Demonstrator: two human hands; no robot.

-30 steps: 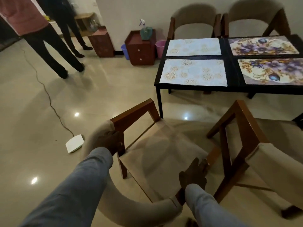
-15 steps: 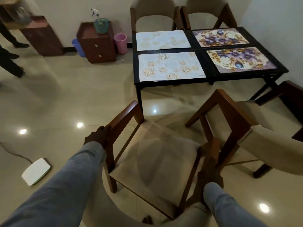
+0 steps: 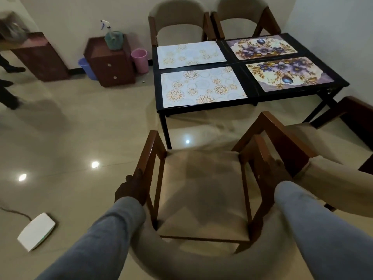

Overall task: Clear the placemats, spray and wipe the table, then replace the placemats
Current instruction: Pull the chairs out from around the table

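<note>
A black table (image 3: 254,99) stands ahead with several placemats on it: two pale ones with gold circles (image 3: 201,86) (image 3: 189,54) and two with purple flowers (image 3: 288,73) (image 3: 262,46). A spray bottle (image 3: 113,39) stands on a small brown cabinet (image 3: 110,63) at the far left. In front of me is a wooden chair (image 3: 201,188) with a beige seat. My left hand (image 3: 131,188) grips its left armrest. My right hand (image 3: 272,172) grips its right armrest, blurred and partly hidden by my sleeve.
A second chair (image 3: 302,150) stands close on the right, touching or nearly touching mine. Two more chairs (image 3: 179,23) sit behind the table. A pink bin (image 3: 139,59) and a blue bin (image 3: 85,66) flank the cabinet. A white box (image 3: 36,231) with a cable lies on the floor; a person's feet (image 3: 8,85) at far left.
The chair in my hands has swung round to face the table squarely. My view has turned right and nearer the table. Both hands keep their hold on the armrests.
</note>
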